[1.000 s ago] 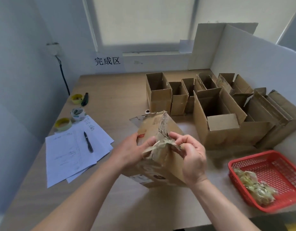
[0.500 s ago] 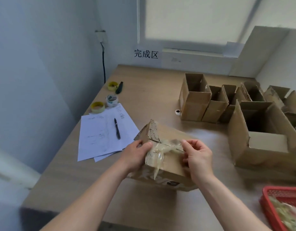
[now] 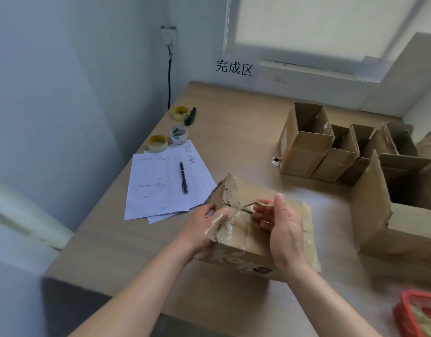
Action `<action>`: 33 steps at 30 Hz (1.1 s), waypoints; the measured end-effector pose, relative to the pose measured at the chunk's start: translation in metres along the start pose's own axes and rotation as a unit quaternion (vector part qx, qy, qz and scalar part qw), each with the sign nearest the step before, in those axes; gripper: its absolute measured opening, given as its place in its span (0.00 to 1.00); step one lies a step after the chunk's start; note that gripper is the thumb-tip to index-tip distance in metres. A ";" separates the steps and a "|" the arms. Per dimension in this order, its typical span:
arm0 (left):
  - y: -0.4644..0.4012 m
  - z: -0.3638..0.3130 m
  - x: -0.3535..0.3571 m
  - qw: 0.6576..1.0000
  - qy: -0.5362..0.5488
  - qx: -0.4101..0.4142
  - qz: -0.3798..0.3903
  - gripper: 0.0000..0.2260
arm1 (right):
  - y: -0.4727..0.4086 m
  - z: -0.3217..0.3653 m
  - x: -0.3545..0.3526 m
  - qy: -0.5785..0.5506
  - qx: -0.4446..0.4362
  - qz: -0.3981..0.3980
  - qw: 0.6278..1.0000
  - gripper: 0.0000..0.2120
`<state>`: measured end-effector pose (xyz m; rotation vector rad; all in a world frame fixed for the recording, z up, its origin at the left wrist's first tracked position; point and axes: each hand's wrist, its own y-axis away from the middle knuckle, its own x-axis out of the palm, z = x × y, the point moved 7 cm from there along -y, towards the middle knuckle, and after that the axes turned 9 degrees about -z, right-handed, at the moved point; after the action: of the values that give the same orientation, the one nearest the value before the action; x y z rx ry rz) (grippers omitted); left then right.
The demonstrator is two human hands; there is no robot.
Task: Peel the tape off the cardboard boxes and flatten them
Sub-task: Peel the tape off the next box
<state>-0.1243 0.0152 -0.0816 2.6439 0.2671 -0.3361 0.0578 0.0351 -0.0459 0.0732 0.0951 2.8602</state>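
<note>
Tape (image 3: 219,227) now peeled leftward off box (image 3: 277,242), pinched in left hand (image 3: 199,229); right hand (image 3: 280,229) fingers curled on flap

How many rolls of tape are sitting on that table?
3, all near the table's far left edge: a yellow roll beside a dark cutter, a white roll nearer, and another yellow roll touching the papers. None seems hidden.

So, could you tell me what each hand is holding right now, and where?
The left hand pinches peeled tape at the box's top seam; the right hand grips a top flap edge there.
</note>
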 end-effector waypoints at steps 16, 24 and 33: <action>-0.015 0.002 0.002 0.999 0.022 -0.005 0.029 0.18 | -0.002 0.028 0.047 0.326 -0.339 0.180 0.864 0.34; -0.024 0.009 -0.003 0.999 0.023 -0.039 0.027 0.36 | -0.010 0.029 0.046 0.334 -0.316 0.177 0.870 0.18; -0.024 -0.001 -0.002 0.999 0.026 -0.027 0.036 0.33 | -0.011 0.028 0.035 0.258 -0.261 0.166 0.915 0.29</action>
<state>-0.1321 0.0362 -0.0906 2.6031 0.1935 -0.2336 0.0292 0.0565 -0.0178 -0.8477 -0.6329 3.0414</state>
